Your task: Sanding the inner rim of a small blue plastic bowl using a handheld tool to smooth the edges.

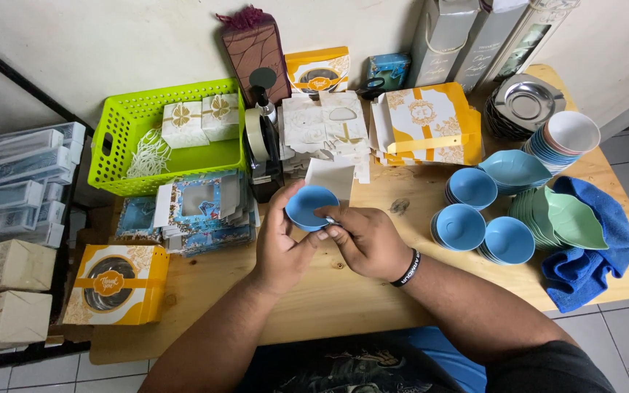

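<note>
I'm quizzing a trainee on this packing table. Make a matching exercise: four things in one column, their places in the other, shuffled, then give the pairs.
Things:
1. small blue bowl
2. green basket
3. blue cloth
4. yellow gift box

Places:
A. right edge of the table
B. between both hands
C. front left corner of the table
D. back left, by the wall

Pairs: 1-B, 2-D, 3-A, 4-C

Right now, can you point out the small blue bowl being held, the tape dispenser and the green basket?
small blue bowl [309, 205]: head view, on its inner hollow, between both hands.
tape dispenser [263, 156]: head view, on its black body beside the tape roll.
green basket [114, 138]: head view, on its left wall.
</note>
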